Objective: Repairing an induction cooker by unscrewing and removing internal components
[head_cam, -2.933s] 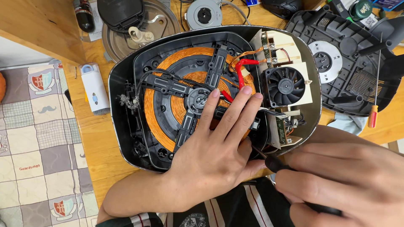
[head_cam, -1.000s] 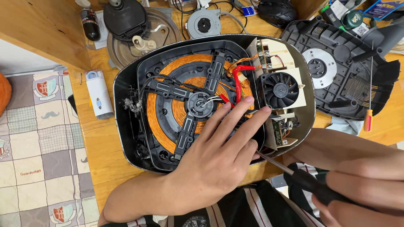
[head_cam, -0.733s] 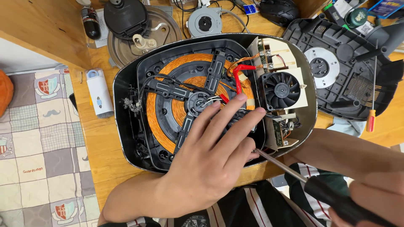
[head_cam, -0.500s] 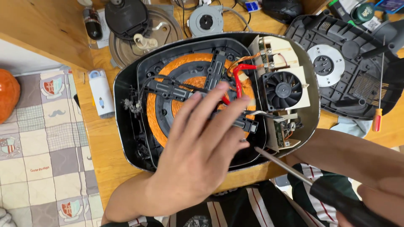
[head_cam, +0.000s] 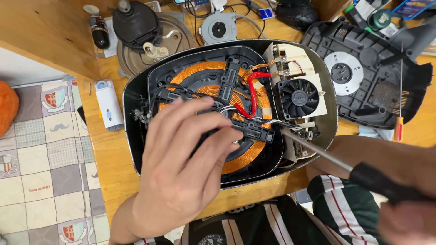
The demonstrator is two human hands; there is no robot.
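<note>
An opened induction cooker housing (head_cam: 131, 113) lies on a wooden table. Inside are a copper coil (head_cam: 245, 159), red wires (head_cam: 252, 93) and a black fan (head_cam: 298, 97). My left hand (head_cam: 181, 172) lies over the coil's centre with fingers spread, its fingertips on the black coil frame, holding nothing. My right hand (head_cam: 404, 218), blurred at the bottom right corner, grips the black handle of a screwdriver (head_cam: 386, 183). Its metal shaft slants up left, and the tip rests at the circuit parts just below the fan.
The cooker's black bottom cover (head_cam: 363, 68) lies at the right with a red-handled screwdriver (head_cam: 398, 127) beside it. A loose fan (head_cam: 219, 28), a round metal plate (head_cam: 175, 31) and a white device (head_cam: 108, 106) sit around the housing. A patchwork mat (head_cam: 41, 159) is at the left.
My left hand has slid left from the fan side onto the coil's centre and spread its fingers. My right hand has drawn back to the lower right, so more of the screwdriver shaft shows.
</note>
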